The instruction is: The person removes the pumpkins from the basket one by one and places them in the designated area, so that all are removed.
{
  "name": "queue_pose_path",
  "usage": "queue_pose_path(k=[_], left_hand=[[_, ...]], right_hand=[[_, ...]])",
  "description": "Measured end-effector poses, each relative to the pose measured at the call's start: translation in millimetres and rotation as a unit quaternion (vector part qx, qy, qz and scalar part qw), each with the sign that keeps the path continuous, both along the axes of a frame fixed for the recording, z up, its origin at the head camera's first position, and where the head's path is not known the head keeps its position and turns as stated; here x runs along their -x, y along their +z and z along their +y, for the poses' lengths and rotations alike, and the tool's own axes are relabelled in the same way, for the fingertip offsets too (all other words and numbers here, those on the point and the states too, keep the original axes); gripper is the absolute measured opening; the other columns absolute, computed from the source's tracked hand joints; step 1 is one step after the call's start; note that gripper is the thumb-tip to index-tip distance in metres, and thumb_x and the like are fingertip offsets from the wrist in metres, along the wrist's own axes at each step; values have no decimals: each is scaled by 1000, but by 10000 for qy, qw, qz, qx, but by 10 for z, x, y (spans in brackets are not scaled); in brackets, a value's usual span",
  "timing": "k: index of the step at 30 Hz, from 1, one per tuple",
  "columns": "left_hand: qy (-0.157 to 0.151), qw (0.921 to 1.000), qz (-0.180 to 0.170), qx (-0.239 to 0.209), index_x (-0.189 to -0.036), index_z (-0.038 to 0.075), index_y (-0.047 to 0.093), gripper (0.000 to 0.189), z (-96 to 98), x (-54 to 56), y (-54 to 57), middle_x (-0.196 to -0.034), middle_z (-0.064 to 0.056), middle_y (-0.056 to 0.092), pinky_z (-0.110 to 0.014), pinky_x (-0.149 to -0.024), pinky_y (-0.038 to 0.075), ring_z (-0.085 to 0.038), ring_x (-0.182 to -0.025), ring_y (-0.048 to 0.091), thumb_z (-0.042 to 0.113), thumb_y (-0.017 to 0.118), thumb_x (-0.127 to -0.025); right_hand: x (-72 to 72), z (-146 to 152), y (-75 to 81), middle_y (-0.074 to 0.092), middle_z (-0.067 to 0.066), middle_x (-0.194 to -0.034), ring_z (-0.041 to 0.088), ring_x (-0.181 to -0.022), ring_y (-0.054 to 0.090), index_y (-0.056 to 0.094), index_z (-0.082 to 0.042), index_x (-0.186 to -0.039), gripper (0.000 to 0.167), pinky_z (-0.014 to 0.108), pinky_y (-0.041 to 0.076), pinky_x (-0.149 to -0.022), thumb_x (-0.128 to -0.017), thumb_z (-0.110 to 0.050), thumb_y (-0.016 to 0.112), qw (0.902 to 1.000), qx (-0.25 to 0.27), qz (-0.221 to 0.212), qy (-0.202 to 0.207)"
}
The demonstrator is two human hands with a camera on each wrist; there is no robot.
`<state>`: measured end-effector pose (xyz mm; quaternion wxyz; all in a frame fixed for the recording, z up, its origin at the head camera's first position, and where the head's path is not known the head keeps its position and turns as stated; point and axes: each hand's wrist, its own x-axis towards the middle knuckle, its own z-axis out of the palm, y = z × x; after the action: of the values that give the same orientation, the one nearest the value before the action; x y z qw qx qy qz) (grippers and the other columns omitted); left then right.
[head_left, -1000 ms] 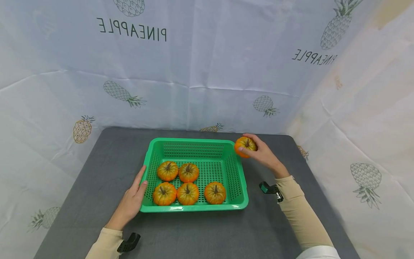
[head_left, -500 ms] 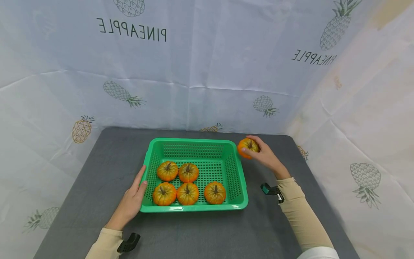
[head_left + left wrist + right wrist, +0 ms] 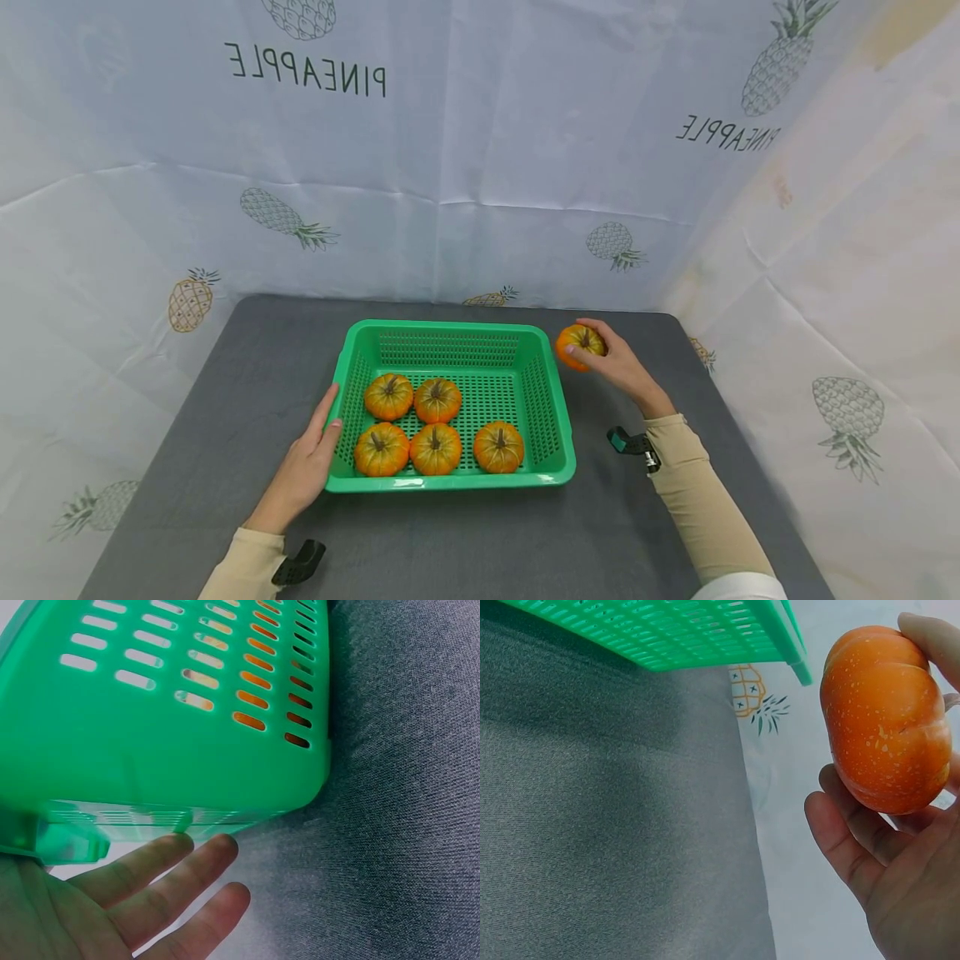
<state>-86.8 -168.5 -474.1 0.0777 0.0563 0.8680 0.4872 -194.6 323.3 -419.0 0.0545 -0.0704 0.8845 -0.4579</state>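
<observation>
Head view: my right grip (image 3: 618, 367) clamps an orange pumpkin (image 3: 582, 343) between thumb and fingers above the gray surface (image 3: 465, 546), just right of a green basket's (image 3: 450, 482) far right corner. My left grip (image 3: 303, 467), fingers straight, touches the basket's left side. Five other pumpkins (image 3: 435, 450) sit inside, four left, one near right.

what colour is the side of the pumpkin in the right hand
The pumpkin is orange there, with pale speckles; clearest in the right wrist view.
</observation>
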Motion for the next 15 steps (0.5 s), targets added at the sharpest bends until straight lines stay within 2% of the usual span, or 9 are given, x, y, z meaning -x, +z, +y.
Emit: queue_pose_path(k=[8,15], left_hand=[[-12,10000,-4,17,-164,36,-3,59,-8,0,-3,-167,-25,16,-75,-109,32,-53,-146,29,39,28,-113],[-24,9999,-64,-104,-163,37,-2,59,-2,6,-15,-169,-22,14,-75,-110,30,-52,-149,26,39,28,-113]], right_hand=[[20,4,-47,50,22,-139,29,-110,56,35,-13,-156,63,32,52,-86,-102,-29,63,9999,-51,-114,-102],[-135,-144,199,50,28,-137,34,-111,57,35,-3,-155,62,32,52,-86,-102,-23,62,9996,-146,-241,-50]])
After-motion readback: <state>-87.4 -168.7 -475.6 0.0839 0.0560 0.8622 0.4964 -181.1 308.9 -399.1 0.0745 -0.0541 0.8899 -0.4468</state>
